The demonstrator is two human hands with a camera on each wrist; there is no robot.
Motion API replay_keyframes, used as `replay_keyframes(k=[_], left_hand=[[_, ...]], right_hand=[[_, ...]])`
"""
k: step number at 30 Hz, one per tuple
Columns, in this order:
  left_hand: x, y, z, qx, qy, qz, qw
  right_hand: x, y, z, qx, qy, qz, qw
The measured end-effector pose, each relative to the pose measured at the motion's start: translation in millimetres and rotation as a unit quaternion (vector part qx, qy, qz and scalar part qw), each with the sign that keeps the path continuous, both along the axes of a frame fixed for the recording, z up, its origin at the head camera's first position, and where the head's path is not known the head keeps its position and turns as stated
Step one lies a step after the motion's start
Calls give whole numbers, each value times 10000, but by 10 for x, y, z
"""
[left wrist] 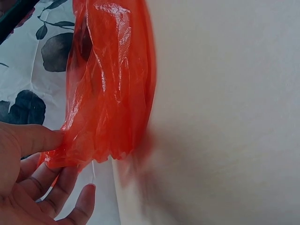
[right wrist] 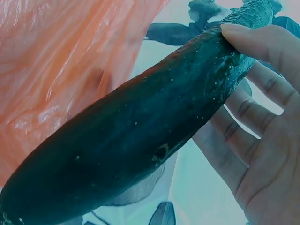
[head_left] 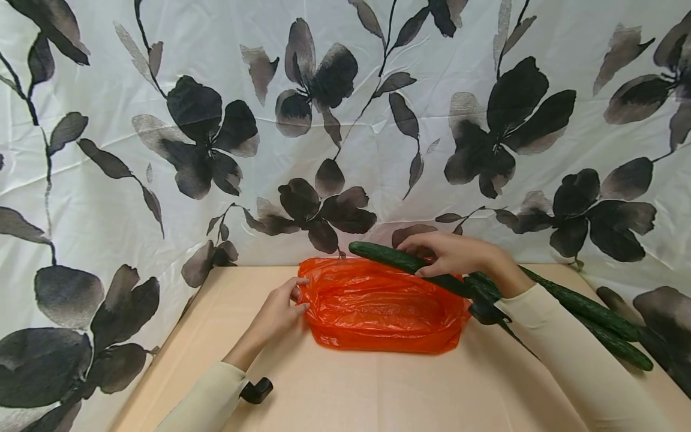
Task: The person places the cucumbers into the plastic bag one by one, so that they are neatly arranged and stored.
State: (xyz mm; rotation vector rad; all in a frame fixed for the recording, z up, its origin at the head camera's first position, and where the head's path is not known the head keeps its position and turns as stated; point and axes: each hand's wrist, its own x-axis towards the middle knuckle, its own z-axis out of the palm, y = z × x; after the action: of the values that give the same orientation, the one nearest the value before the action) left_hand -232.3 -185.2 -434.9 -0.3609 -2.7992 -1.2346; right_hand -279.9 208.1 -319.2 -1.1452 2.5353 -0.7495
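A long dark green cucumber (head_left: 391, 257) is gripped in my right hand (head_left: 459, 255), thumb on one side and fingers on the other, and held slantwise over the back right of an orange plastic bag (head_left: 378, 312). In the right wrist view the cucumber (right wrist: 126, 126) crosses in front of the bag (right wrist: 70, 61). My left hand (head_left: 281, 306) pinches the left edge of the bag; the left wrist view shows the thin film (left wrist: 110, 93) bunched between thumb and fingers (left wrist: 49, 183). What lies inside the bag cannot be made out.
More cucumbers (head_left: 588, 307) lie at the right of the light tabletop (head_left: 345, 390), partly hidden behind my right forearm. A white cloth with dark flowers (head_left: 388, 156) hangs behind the table. Black devices are strapped at my left wrist (head_left: 256, 390) and right wrist (head_left: 486, 312).
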Motion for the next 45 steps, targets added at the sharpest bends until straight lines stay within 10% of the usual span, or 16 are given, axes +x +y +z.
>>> replay_keyframes(k=[45], left_hand=[[-11,-3,30,-15,-26,-9,10000]], right_hand=[[91,-543,-598,1080,-124,49,9941]])
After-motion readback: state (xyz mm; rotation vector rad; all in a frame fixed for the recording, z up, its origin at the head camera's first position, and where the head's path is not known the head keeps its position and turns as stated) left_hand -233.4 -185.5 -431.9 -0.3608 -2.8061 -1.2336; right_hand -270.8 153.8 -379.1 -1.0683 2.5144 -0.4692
